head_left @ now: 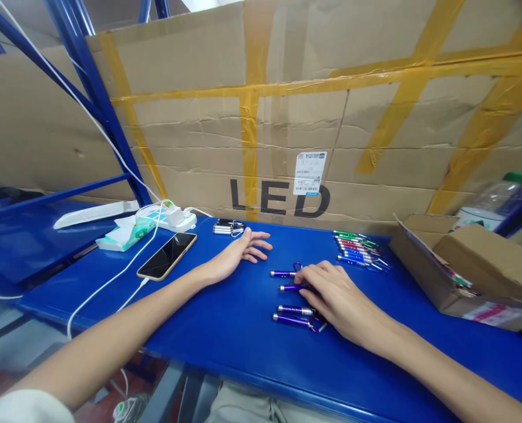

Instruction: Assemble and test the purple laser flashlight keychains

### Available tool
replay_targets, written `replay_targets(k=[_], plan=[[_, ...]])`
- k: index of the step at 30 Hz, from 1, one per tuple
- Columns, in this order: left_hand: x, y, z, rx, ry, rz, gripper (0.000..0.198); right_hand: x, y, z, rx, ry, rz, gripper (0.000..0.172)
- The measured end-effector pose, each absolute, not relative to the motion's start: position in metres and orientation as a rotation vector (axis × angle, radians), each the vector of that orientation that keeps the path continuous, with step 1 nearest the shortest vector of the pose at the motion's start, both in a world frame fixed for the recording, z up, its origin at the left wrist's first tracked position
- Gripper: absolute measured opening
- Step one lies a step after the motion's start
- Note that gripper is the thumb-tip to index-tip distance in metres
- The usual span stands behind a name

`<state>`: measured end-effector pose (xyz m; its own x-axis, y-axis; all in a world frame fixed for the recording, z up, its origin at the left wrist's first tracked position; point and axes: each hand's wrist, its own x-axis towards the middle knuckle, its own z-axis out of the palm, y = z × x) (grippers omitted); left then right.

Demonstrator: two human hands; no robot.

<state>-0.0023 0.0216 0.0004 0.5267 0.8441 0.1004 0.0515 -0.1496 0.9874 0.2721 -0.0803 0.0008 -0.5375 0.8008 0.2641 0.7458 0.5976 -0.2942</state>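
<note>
My right hand point(331, 294) is closed, its fingertips pinching the back end of a small purple keychain flashlight point(289, 288) at the blue table's surface. Just beyond it lies another purple flashlight point(282, 274) with a purple loop clip. Two more purple flashlights point(292, 319) rest side by side nearer to me. My left hand point(238, 255) hovers over the table, fingers spread, holding nothing. Behind it sits a small group of silver and black flashlights point(226, 228). Green, red and blue flashlights point(355, 248) lie in a row beyond my right hand.
On the right stands an open cardboard box point(432, 273), with a plastic bottle point(492, 200) behind it. To the left lie a charging phone point(168, 257), a tissue pack point(126, 233) and a power strip point(181, 221). A large taped carton point(190, 147) walls the back.
</note>
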Motion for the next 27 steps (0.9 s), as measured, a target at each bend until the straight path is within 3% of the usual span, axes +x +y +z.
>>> replay_targets(k=[4,9,18,27], plan=[[-0.002,0.021,0.001,1.569,0.78,0.835,0.086,0.273,-0.08,-0.001,-1.253,-2.359,0.216,0.013],[-0.002,0.021,0.001,1.563,0.78,0.839,0.085,0.27,-0.081,0.005,-1.172,-2.281,0.114,0.03],[-0.003,0.021,0.001,1.572,0.769,0.836,0.084,0.267,-0.083,0.011,-1.265,-2.062,0.225,0.015],[-0.003,0.022,0.002,1.578,0.797,0.825,0.088,0.265,-0.087,0.016,-1.23,-2.021,0.256,0.031]])
